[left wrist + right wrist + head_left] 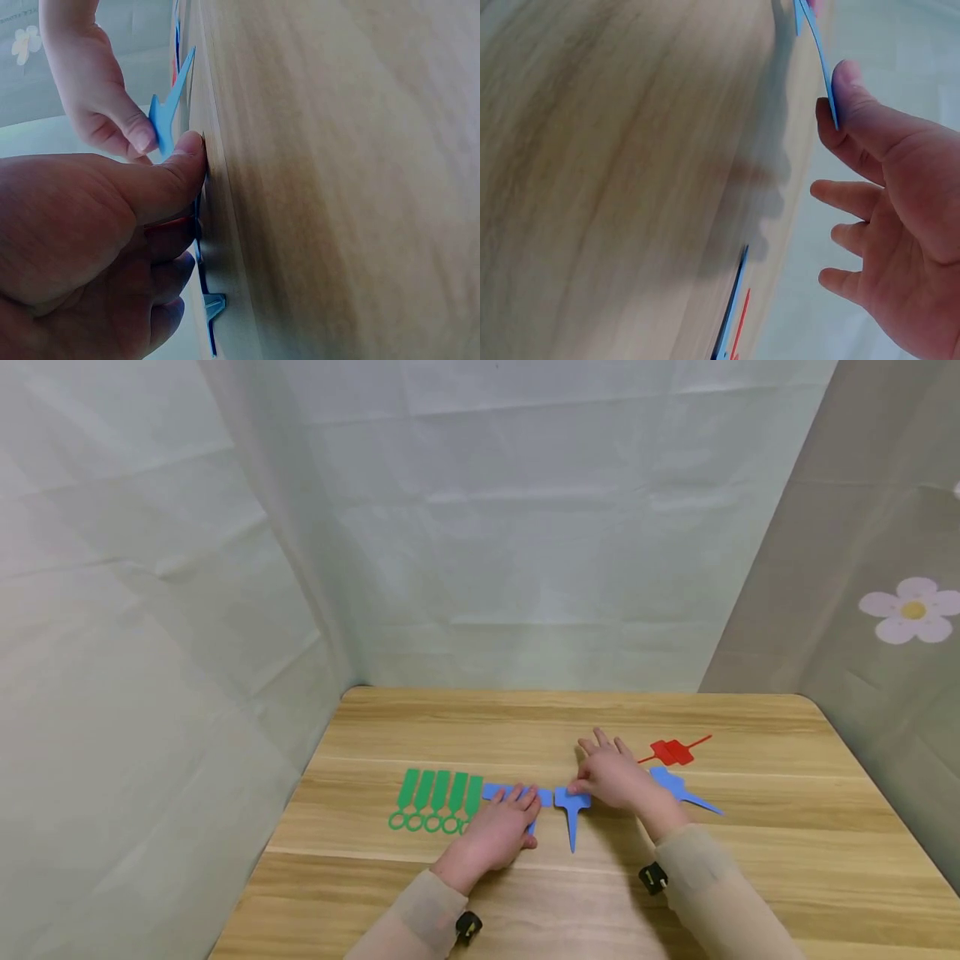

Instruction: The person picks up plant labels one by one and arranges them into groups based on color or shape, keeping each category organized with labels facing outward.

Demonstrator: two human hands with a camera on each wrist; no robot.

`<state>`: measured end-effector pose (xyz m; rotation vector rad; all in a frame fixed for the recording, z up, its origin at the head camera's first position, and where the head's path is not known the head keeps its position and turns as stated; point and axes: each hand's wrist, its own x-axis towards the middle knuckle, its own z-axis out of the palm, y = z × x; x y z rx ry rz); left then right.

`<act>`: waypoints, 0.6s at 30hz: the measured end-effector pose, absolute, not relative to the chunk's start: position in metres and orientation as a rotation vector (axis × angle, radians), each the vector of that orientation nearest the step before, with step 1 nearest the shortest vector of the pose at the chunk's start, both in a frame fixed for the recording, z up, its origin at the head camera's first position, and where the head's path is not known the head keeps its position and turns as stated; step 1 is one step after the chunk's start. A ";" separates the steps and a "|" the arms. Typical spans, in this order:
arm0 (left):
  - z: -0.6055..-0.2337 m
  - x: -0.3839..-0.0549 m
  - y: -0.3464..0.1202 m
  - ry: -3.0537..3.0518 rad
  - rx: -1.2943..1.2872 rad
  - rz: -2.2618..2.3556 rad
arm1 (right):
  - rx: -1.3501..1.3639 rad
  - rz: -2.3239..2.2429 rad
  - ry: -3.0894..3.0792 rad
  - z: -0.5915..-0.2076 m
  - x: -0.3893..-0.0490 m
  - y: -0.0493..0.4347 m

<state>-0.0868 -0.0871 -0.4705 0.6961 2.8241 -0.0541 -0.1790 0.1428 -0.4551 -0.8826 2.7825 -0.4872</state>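
Pale sleeves [712,885] are nearest to the head camera, and its lower edge cuts both. The right hand [618,777] is clamped with thumb and forefinger on a held blue tag [573,814]; its other fingers stand apart. From the head view this tag seems flat, but the left wrist view shows it tilted, wide end raised over the desk [570,902]. Whether its tip touches, one cannot tell. Left of the held blue tag, the left hand [504,828], fingers extended, partly covers more blue tags [491,791], so their number is hidden. Farther left are green tags [440,789], the last ring partly covered. Right of the held blue tag lies at least one further blue tag [670,782], hard to count, with red tags [678,752] behind, only a thin line in the right wrist view.
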 end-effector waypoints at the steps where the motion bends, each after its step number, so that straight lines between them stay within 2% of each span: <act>1: -0.470 -0.087 -0.087 2.822 0.695 -0.054 | -0.875 -0.471 2.792 -0.455 -0.179 0.142; 18: -0.467 -0.086 -0.086 2.820 0.693 -0.050 | -0.868 -0.458 2.827 -0.462 -0.177 0.136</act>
